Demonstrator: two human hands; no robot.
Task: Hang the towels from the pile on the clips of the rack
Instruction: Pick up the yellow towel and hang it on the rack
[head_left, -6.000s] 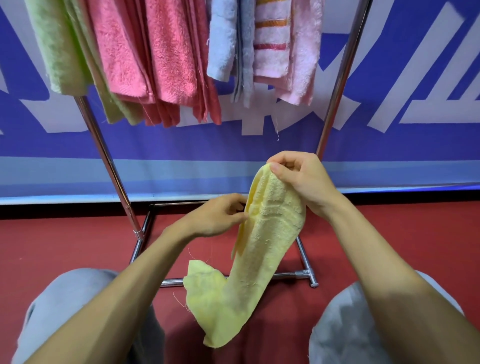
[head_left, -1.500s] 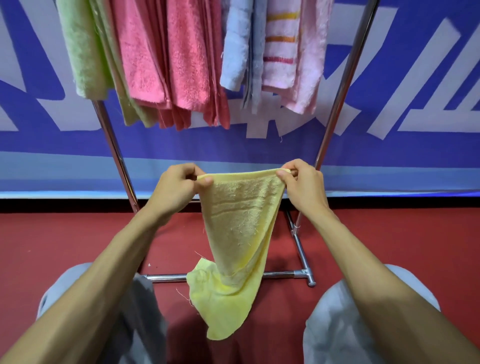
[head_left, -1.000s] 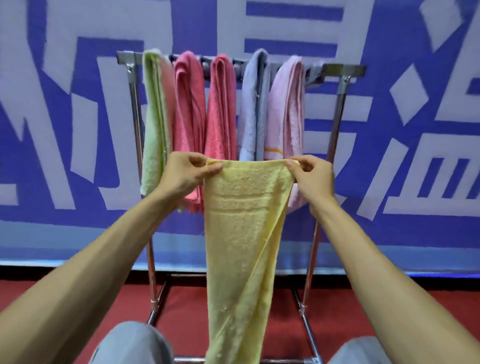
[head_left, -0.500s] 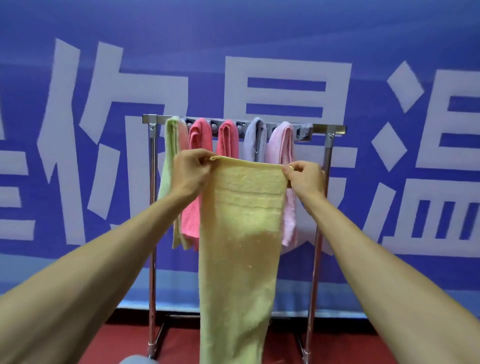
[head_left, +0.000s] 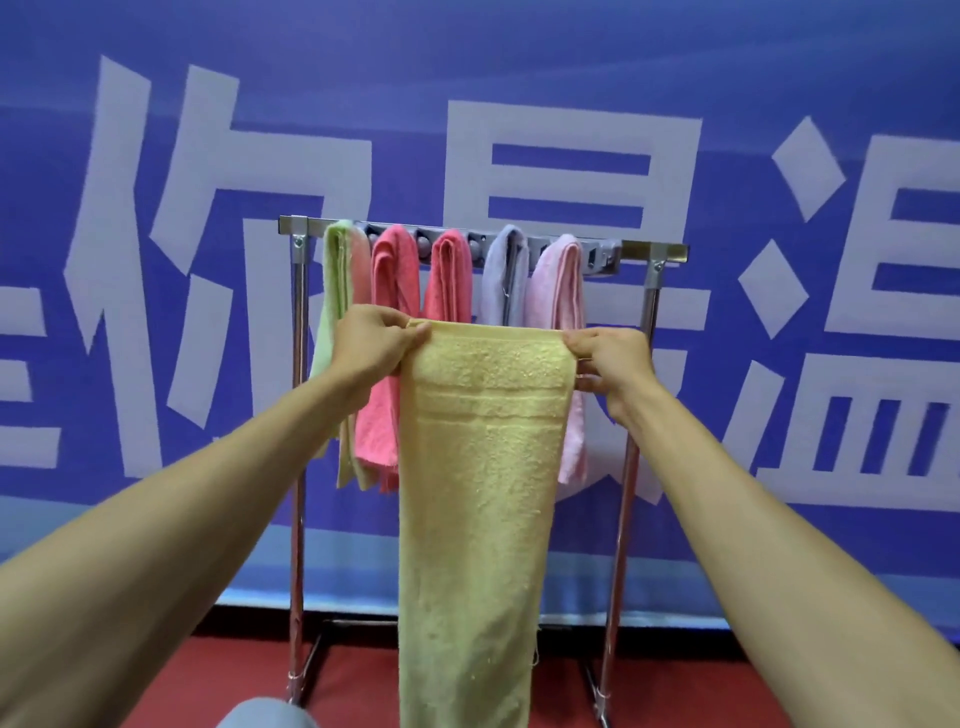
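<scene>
I hold a yellow towel (head_left: 483, 467) stretched flat by its top edge, hanging long in front of the rack. My left hand (head_left: 371, 343) pinches its top left corner and my right hand (head_left: 608, 361) pinches its top right corner. Behind it stands a metal rack (head_left: 670, 252) with a grey clip bar (head_left: 602, 257) along the top. Several towels hang from the clips: a green one (head_left: 332, 291), two coral pink ones (head_left: 392, 291), a pale blue-grey one (head_left: 501, 275) and a light pink one (head_left: 558, 280). The clip at the bar's right end shows no towel.
A blue banner with large white characters (head_left: 519, 130) covers the wall right behind the rack. The floor (head_left: 363, 675) is red. The rack's chrome legs (head_left: 297, 467) run down to a base frame. My knee (head_left: 265, 714) shows at the bottom edge.
The view has risen from the floor to the rack top. I spread the yellow towel by both top corners and raised it up in front of the hanging towels.
</scene>
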